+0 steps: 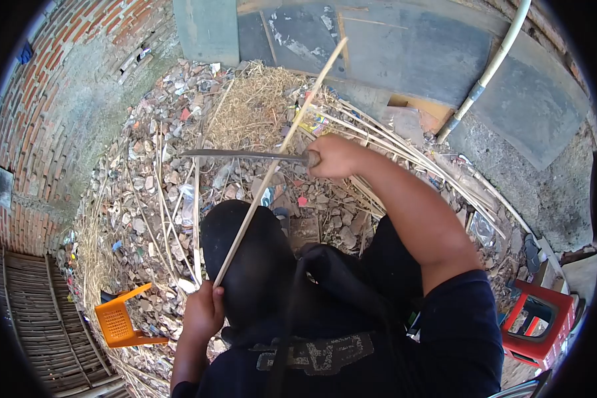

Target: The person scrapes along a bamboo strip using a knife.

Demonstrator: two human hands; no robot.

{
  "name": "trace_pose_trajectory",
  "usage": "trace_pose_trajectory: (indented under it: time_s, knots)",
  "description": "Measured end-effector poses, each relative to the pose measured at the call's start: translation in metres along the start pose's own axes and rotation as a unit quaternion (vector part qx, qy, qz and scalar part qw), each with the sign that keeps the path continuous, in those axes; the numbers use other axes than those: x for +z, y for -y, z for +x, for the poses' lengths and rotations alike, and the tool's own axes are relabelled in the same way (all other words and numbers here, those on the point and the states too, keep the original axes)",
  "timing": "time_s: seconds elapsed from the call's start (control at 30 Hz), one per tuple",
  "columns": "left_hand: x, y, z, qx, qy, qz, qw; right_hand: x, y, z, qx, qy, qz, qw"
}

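A long pale strip, like split bamboo (262, 189), slants from lower left to upper right in front of my body. Its lower end is in my left hand (204, 310), whose fingers are closed round it beside my dark-clad knee (245, 242). My right hand (331, 157) grips the handle of a long machete-like blade (235, 154). The blade points left and crosses the strip around its middle; whether the edge touches it I cannot tell.
Rubble and stones (146, 219) cover the ground, with straw (252, 106) and more pale strips (411, 156) lying on it. An orange plastic chair (119, 323) stands lower left, a red stool (544, 292) lower right. A pole (487, 73) leans near the back wall.
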State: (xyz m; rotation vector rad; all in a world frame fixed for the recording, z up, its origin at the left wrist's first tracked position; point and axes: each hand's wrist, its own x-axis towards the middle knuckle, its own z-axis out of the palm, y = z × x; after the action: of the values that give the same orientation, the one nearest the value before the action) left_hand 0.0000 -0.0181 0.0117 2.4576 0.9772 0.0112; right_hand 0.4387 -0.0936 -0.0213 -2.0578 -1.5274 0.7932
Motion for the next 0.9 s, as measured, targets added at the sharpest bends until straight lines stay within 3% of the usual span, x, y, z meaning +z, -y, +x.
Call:
trace_pose_trajectory:
  time_s: [0.2,0.3,0.43,0.9]
  knots:
    - [-0.004,-0.007,-0.004,-0.02,-0.001,0.031,0.999,-0.006,0.022,-0.017,-0.029,-0.062,-0.104,0.992]
    - [0.004,0.001,-0.003,-0.016,-0.004,0.032,0.999,-0.01,0.006,-0.006,0.012,-0.035,-0.054,0.998]
    - [0.002,-0.003,-0.002,-0.026,0.003,-0.002,1.0,-0.002,0.003,0.0,-0.007,-0.079,-0.046,0.996]
    - [0.002,0.0,-0.004,-0.028,0.0,0.024,0.999,-0.012,0.022,-0.019,0.005,-0.085,-0.106,0.991]
